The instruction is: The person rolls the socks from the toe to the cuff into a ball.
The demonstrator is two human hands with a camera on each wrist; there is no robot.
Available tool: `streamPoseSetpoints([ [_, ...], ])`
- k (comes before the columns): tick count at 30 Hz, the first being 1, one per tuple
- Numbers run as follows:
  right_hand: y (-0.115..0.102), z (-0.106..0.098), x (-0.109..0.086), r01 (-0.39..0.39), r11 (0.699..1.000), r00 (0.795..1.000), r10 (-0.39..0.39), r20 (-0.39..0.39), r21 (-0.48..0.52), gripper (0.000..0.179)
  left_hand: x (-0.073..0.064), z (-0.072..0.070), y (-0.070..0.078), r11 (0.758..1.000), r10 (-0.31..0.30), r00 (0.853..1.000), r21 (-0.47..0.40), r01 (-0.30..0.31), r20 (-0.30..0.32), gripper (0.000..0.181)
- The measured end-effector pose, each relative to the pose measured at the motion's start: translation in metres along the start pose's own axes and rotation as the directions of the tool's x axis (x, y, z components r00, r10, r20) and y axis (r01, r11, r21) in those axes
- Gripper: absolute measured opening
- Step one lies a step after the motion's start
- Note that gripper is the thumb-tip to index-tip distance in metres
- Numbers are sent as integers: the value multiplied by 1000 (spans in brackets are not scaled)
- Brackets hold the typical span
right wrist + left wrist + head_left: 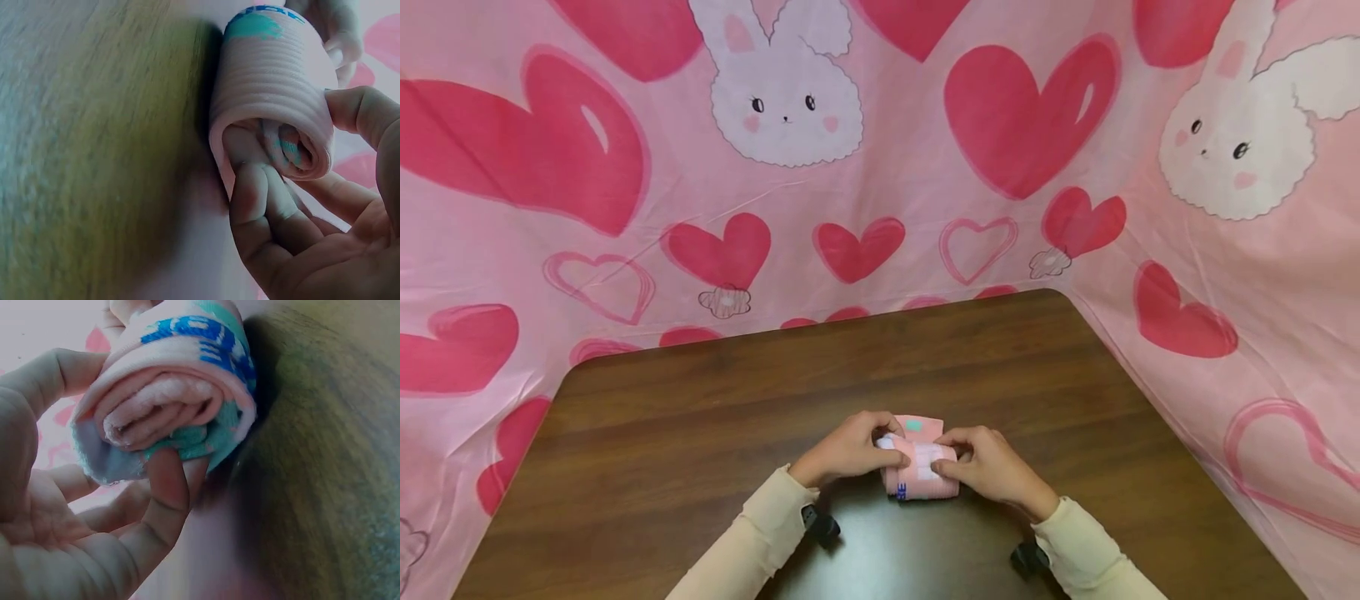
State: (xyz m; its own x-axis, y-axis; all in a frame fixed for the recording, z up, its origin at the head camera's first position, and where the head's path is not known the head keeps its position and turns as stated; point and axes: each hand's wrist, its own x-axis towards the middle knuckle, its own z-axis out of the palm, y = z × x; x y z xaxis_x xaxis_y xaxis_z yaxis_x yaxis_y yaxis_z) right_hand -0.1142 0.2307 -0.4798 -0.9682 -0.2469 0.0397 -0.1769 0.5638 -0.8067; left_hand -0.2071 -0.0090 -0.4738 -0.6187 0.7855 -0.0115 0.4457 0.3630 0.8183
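Observation:
A rolled pair of pink socks (pixel 921 487) with blue lettering and teal patches sits on the table between both hands. A flat pink flap with a teal patch sticks out behind the roll. My left hand (pixel 848 450) pinches the roll's left end; in the left wrist view, the socks (pixel 156 406) show spiral layers, with fingertips tucked under the outer layer. On the right end, my right hand (pixel 996 468) grips the ribbed cuff (pixel 269 81). Its thumb lies outside and its fingers reach into the cuff's opening, partly hidden there.
The brown wooden table (pixel 700 417) stretches around the hands, with rounded far corners. Pink cloth (pixel 895 192) printed with hearts and rabbits hangs behind and along the sides. Black wrist devices (pixel 822 527) are strapped at the cream sleeves.

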Motion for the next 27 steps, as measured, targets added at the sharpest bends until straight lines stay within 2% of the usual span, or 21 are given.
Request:
streamPoseSetpoints([
  [4, 0, 1, 1, -51, 998, 999, 51, 16, 26, 26, -1, -1, -1, 998, -39, 999, -53, 40, 18, 21],
  [7, -1, 2, 1, -70, 997, 998, 70, 0, 19, 26, -1, 0, -1, 993, -74, 997, -84, 77, 32, 22],
  [11, -2, 7, 0, -55, 998, 994, 52, -97, -34, 23, -3, 1, -1, 983, -102, 994, -149, 107, 42, 23],
  [14, -5, 11, -4, -1, 990, 981, -26, -190, -141, 22, -7, 1, -1, 975, -93, 995, -200, 99, 35, 27],
  [17, -8, 15, -7, 104, 943, 955, -183, -233, -316, 19, -10, 1, 1, 970, -69, 997, -231, 72, 24, 29],
  [20, -8, 16, -8, 214, 846, 913, -351, -208, -489, 14, -11, 2, 4, 971, -41, 999, -236, 45, 19, 23],
  [22, -9, 16, -9, 259, 793, 892, -415, -178, -551, 10, -10, 4, 5, 970, -36, 999, -241, 39, 17, 18],
  [24, -9, 15, -10, 278, 764, 891, -432, -141, -582, 16, -9, 5, 5, 968, -35, 999, -247, 39, 17, 13],
  [27, -11, 14, -12, 284, 749, 904, -417, -93, -599, 38, -9, 6, 5, 964, -51, 999, -262, 51, 9, 8],
])
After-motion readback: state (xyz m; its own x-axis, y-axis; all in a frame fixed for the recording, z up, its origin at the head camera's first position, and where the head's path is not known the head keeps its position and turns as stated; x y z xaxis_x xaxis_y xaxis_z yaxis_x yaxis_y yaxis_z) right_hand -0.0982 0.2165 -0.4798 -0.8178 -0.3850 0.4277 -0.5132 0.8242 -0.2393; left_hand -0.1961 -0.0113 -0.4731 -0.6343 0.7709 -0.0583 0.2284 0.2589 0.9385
